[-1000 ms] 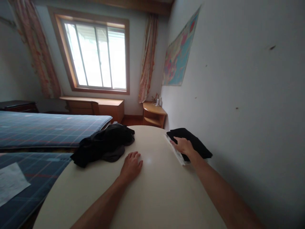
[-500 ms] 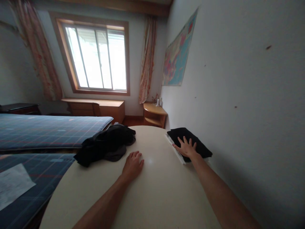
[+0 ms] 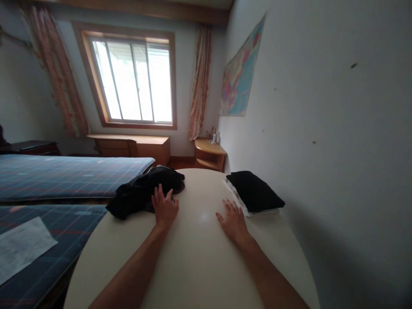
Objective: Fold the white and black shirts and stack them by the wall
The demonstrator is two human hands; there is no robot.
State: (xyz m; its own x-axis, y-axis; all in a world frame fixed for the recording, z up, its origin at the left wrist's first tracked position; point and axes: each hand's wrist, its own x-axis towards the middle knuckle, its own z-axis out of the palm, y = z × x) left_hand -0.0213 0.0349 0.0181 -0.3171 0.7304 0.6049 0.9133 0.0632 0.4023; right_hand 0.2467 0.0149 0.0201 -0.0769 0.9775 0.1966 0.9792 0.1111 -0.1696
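Note:
A crumpled heap of black cloth (image 3: 138,191) lies at the left rear of the pale round table (image 3: 199,257). My left hand (image 3: 165,208) is at its right front edge with the fingers spread; whether the fingertips touch the cloth is hard to tell. On the right side of the table, a flat folded black cloth (image 3: 255,192) rests on white or clear plastic (image 3: 234,193). Just left of that stack, my right hand (image 3: 234,219) is over the table with its fingers apart, holding nothing.
Two mattresses with blue plaid covers (image 3: 74,176) are left of the table, one bearing a paper sheet (image 3: 27,246). A white wall (image 3: 337,180) runs along the right. Behind stand a wooden desk (image 3: 151,148) and a corner shelf (image 3: 210,148).
My right hand has come off the folded black cloth and moved left. My left hand has moved left and forward to the heap, its fingers now spread. The view has shifted slightly.

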